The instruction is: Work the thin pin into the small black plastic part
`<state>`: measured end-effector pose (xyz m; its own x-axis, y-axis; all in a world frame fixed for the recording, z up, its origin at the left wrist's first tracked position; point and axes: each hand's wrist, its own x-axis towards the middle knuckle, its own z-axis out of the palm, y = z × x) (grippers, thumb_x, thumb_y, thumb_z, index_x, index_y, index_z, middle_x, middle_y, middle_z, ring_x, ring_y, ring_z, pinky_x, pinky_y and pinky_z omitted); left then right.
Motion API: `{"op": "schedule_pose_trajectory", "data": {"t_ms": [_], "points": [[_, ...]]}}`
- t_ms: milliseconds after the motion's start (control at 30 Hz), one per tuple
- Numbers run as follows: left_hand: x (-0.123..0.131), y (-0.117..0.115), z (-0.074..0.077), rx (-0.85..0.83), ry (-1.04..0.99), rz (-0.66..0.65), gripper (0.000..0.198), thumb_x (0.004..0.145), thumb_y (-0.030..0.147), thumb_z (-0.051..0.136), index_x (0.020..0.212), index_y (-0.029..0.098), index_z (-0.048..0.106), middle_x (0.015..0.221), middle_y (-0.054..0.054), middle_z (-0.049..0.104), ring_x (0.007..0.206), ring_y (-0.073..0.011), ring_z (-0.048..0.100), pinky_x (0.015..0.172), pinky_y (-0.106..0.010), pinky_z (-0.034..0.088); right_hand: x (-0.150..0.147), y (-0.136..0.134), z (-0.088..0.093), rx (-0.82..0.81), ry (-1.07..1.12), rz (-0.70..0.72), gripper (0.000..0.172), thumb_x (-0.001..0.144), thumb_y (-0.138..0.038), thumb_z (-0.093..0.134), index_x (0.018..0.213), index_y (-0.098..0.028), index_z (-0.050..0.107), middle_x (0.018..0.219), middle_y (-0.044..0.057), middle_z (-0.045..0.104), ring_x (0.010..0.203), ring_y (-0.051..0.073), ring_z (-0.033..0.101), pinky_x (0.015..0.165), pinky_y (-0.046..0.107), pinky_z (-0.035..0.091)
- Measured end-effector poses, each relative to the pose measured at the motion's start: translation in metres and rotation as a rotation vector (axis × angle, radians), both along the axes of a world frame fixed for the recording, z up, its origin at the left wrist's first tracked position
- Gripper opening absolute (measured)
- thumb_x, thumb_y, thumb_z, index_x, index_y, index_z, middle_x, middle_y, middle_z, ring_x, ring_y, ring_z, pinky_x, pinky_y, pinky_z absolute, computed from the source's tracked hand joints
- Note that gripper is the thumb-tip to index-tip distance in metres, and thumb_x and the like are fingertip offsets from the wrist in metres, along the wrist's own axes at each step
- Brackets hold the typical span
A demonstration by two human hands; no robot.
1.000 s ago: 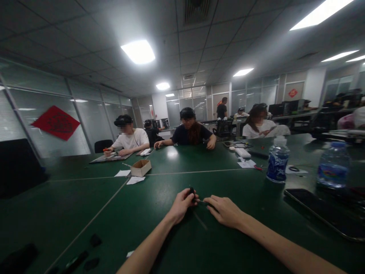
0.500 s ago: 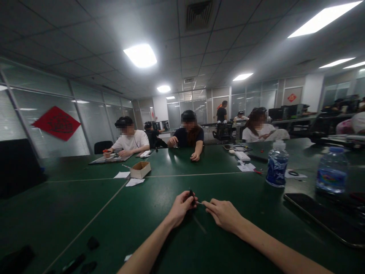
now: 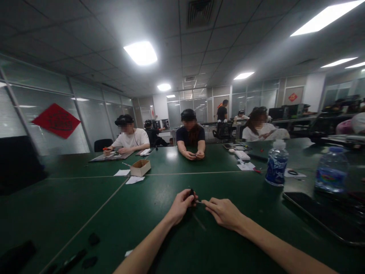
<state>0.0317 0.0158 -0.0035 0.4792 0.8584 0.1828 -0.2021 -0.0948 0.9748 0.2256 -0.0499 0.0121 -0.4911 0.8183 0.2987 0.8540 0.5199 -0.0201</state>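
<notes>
Above the green table, my left hand is closed around a small black part whose kind I cannot make out. From the right, my right hand pinches a thin, pale metal rod between thumb and fingers. The rod's left end meets the black part or lies just beside it; the fingers hide the exact contact. Both hands are close together, a little over the tabletop.
A phone, a blue-labelled bottle and a water bottle stand to the right. Several black pieces lie at lower left. An open cardboard box sits beyond my hands. Co-workers sit across the table.
My hands stay nearly where they were, still holding the black part and the rod. The co-worker opposite has brought both hands together at the table.
</notes>
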Motion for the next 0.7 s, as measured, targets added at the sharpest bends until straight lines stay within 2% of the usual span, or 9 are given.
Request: {"op": "schedule_pose_trajectory", "data": {"t_ms": [167, 400, 700], "points": [[0.0008, -0.0009, 0.0016, -0.020, -0.002, -0.012, 0.034, 0.070, 0.038, 0.068, 0.091, 0.013, 0.059, 0.089, -0.008, 0.062, 0.074, -0.0149, 0.057, 0.071, -0.029, 0.044, -0.0022, -0.0001, -0.0010, -0.002, -0.022, -0.087, 0.033, 0.092, -0.027, 0.037, 0.121, -0.023, 0.052, 0.091, 0.007, 0.063, 0.071, 0.016, 0.060, 0.061, 0.024, 0.042], [0.0000, -0.0056, 0.0072, 0.012, 0.023, -0.018, 0.033, 0.071, 0.037, 0.067, 0.092, 0.012, 0.059, 0.087, -0.007, 0.062, 0.072, -0.0147, 0.056, 0.068, -0.028, 0.043, 0.0041, 0.0034, -0.0062, 0.023, 0.001, 0.041, 0.036, 0.092, -0.027, 0.037, 0.125, -0.022, 0.051, 0.090, 0.007, 0.063, 0.070, 0.015, 0.058, 0.062, 0.023, 0.042], [0.0009, -0.0030, 0.0028, -0.009, 0.005, -0.017, 0.032, 0.072, 0.036, 0.067, 0.093, 0.012, 0.059, 0.087, -0.008, 0.062, 0.074, -0.0151, 0.057, 0.069, -0.027, 0.043, 0.0016, 0.0005, -0.0038, 0.007, 0.015, -0.049, 0.032, 0.091, -0.027, 0.038, 0.118, -0.021, 0.056, 0.086, 0.006, 0.062, 0.067, 0.015, 0.057, 0.059, 0.023, 0.042]]}}
